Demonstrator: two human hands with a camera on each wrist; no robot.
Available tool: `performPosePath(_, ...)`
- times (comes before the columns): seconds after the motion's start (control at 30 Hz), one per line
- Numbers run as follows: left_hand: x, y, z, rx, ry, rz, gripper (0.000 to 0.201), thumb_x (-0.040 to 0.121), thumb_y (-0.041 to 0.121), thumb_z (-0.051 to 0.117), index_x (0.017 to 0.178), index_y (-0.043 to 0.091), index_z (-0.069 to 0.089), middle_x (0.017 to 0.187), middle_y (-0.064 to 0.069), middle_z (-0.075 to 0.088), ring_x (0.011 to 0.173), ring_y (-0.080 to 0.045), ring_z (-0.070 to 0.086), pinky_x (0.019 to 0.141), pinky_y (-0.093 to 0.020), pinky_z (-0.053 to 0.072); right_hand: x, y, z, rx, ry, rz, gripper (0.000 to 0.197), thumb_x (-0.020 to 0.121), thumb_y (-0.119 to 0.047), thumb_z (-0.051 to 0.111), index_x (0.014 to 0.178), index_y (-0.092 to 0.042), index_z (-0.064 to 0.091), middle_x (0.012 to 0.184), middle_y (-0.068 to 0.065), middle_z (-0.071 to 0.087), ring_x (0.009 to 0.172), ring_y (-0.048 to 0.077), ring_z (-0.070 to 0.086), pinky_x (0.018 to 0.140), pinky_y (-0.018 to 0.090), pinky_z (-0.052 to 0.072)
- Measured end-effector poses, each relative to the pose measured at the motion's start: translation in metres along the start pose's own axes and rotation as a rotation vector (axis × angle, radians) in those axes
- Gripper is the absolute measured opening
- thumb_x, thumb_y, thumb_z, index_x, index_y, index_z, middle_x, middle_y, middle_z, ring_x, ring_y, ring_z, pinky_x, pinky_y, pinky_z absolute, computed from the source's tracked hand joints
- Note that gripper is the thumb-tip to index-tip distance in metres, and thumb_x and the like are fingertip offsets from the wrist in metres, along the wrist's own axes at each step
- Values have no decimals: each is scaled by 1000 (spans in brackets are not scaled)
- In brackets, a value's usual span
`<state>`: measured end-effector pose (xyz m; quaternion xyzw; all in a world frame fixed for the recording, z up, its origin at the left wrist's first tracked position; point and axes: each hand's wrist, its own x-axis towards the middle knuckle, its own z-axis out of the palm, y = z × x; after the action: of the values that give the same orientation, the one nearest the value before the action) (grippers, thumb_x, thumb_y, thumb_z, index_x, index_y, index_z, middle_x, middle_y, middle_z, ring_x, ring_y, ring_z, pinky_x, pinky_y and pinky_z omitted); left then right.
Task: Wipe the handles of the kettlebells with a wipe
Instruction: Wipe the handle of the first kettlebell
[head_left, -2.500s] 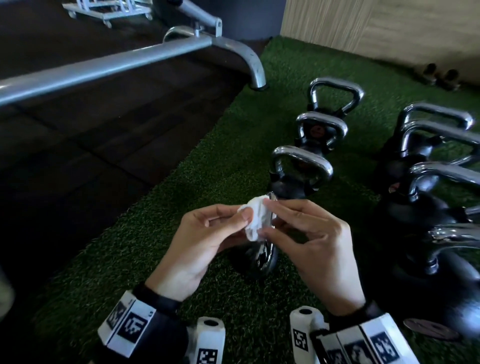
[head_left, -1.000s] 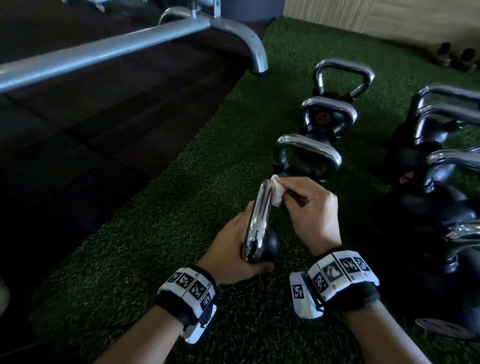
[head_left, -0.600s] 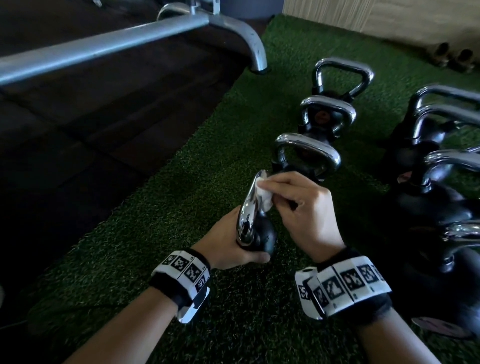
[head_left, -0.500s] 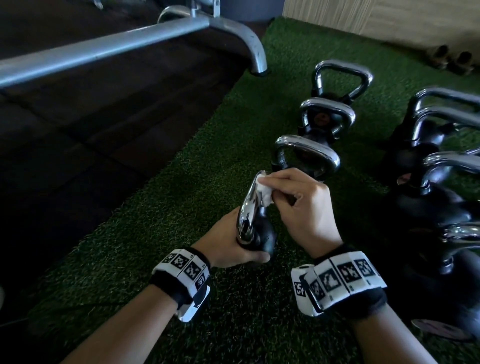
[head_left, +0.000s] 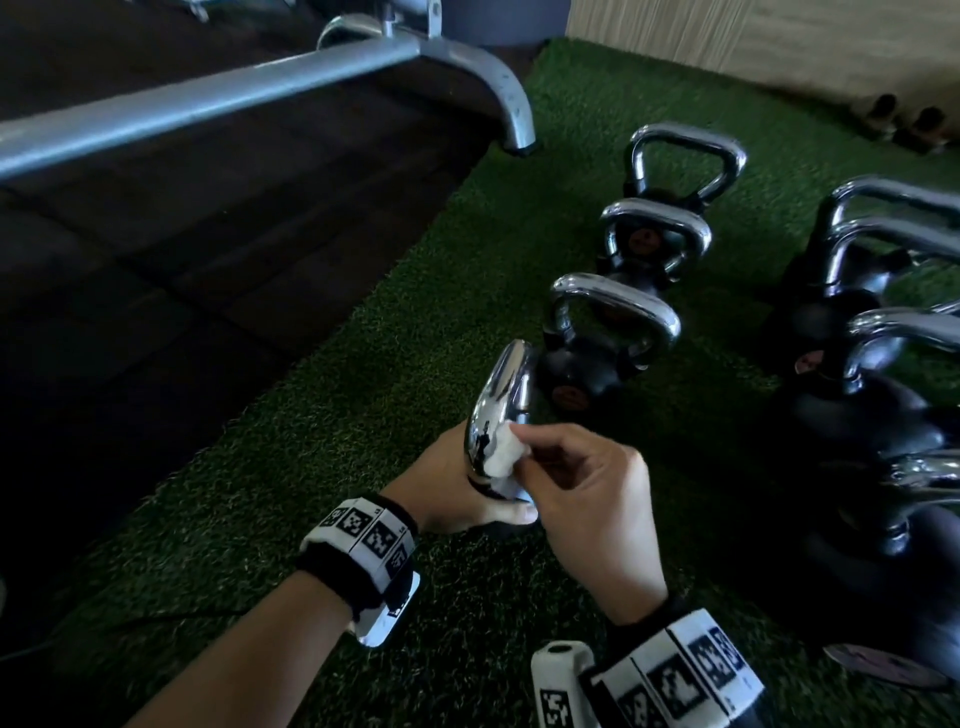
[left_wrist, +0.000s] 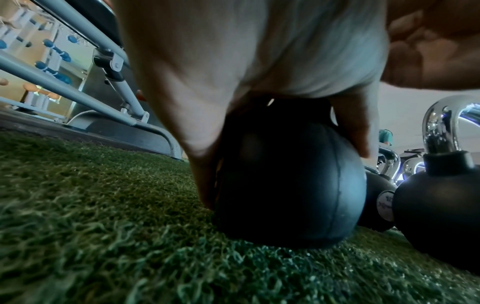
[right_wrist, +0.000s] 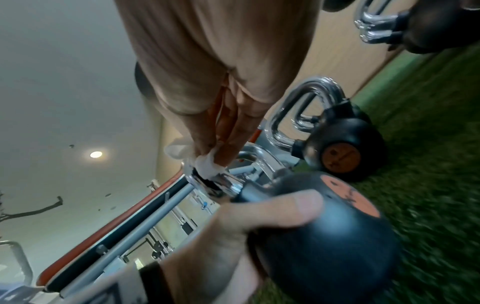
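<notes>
Green artificial turf (head_left: 426, 332) covers the floor in the head view, where the small black kettlebell with a chrome handle (head_left: 501, 400) stands nearest the person, at the near end of a row of three more black chrome-handled kettlebells (head_left: 618, 332). The left hand (head_left: 457, 488) wraps round the ball of the near kettlebell, thumb across its front, while the right hand (head_left: 587, 499) pinches a crumpled white wipe (head_left: 501, 457) between thumb and fingers and presses it against the lower part of the chrome handle. Larger black kettlebells (head_left: 878, 374) stand in a second row to the right, and a grey steel frame tube (head_left: 218, 104) crosses the dark rubber floor beyond the turf. From the left wrist, the left hand (left_wrist: 233, 72) reaches down over the round black ball (left_wrist: 288, 185), fingers and thumb curled on either side of it; the ball rests on the turf (left_wrist: 103, 226), with another kettlebell (left_wrist: 439, 197) just beside it on the right. From the right wrist, the right hand's fingertips (right_wrist: 231, 144) squeeze the white wipe (right_wrist: 205, 164) onto the chrome handle (right_wrist: 226, 183) near where it joins the ball, and the left thumb (right_wrist: 272, 209) lies across the black ball (right_wrist: 324, 246). A neighbouring kettlebell with an orange disc (right_wrist: 340, 152) stands behind on the turf.
</notes>
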<state>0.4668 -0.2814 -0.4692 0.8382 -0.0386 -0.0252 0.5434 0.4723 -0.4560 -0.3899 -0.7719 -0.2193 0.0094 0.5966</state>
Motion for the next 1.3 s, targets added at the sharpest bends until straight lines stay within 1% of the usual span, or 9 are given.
performPosePath(0.17,-6,4,-5,-106,-2,4,44,71,24,86,98,-4,66,93,-9,75,92,-22,73,84,-38,60,1,11,-2,-60,-118,28,31,81,4,78,101,-20,82,98,-12,79,93,4,74,84,33,62)
performPosePath(0.3,-8,0,-5,-114,-54,-31,55,65,22,97,109,8,67,101,-11,76,97,-25,75,90,-51,59,28,12,-12,-211,-302,48,28,83,0,77,100,-21,82,94,-11,79,88,-2,73,83,21,59)
performPosePath(0.43,-13,-2,-3,-73,-26,27,81,59,23,101,128,25,57,107,6,71,100,-6,71,90,-33,59,35,15,-8,-175,-453,148,16,84,-4,76,91,-17,81,87,-3,80,84,7,75,80,32,60)
performPosePath(0.5,-15,-4,-3,-123,-14,37,89,60,21,101,135,22,54,114,2,70,104,-14,71,90,-41,59,26,16,-8,17,-484,182,15,87,1,73,92,-11,80,91,5,80,90,22,76,85,39,61)
performPosePath(0.67,-15,-7,-1,-156,-4,20,92,62,23,100,139,14,51,118,-14,68,105,-35,70,89,-58,57,20,16,-10,113,-455,196,10,90,1,72,93,-6,79,93,10,79,92,31,75,89,48,59)
performPosePath(0.8,-18,-2,-3,-109,-2,34,82,61,23,99,131,25,56,115,-2,67,106,-16,70,92,-47,58,20,16,-7,303,-480,275,14,88,7,71,102,4,74,102,19,77,101,38,73,93,45,59)
performPosePath(1.07,-16,3,0,-87,23,74,87,62,20,98,137,32,56,132,-4,64,124,-24,64,102,-57,51,11,22,-1,947,-279,572,33,77,7,71,110,5,64,90,21,75,72,24,75,67,32,62)
performPosePath(1.23,-17,2,1,-80,7,78,103,63,21,98,151,19,45,146,-6,55,136,-24,55,111,-55,45,7,13,1,850,-205,495,28,69,12,72,94,1,66,89,23,75,71,27,74,66,34,63)
performPosePath(1.3,-18,4,1,-39,11,121,103,64,20,98,152,29,45,149,-3,53,139,-21,51,115,-51,41,5,12,5,725,-126,431,30,70,20,73,92,3,63,90,25,76,75,28,74,68,35,63)
